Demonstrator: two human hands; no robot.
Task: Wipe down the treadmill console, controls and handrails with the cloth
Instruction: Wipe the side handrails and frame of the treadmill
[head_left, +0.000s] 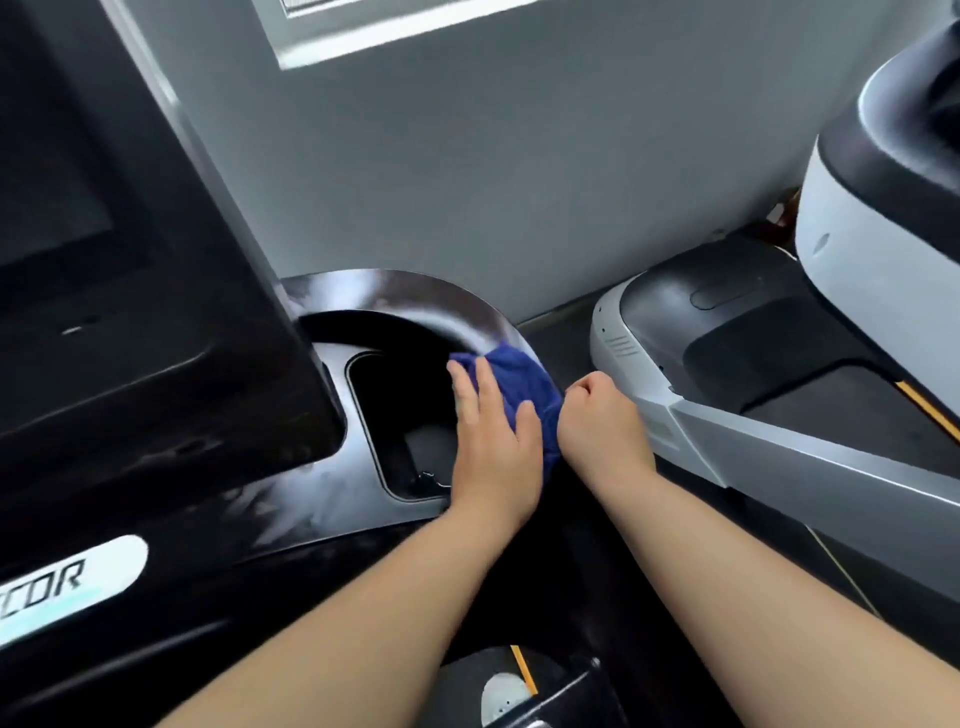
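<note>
pressing blue cloth on console, left hand flat, right hand clenched beside it

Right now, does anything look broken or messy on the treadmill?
Nothing looks broken or spilled. The glossy black tray shows pale smeary streaks near the blue cloth, probably wipe marks. The left hand presses the cloth.

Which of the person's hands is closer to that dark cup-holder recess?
Left. The left hand rests at the recess edge, on the blue cloth; the right hand is beyond the cloth.
</note>
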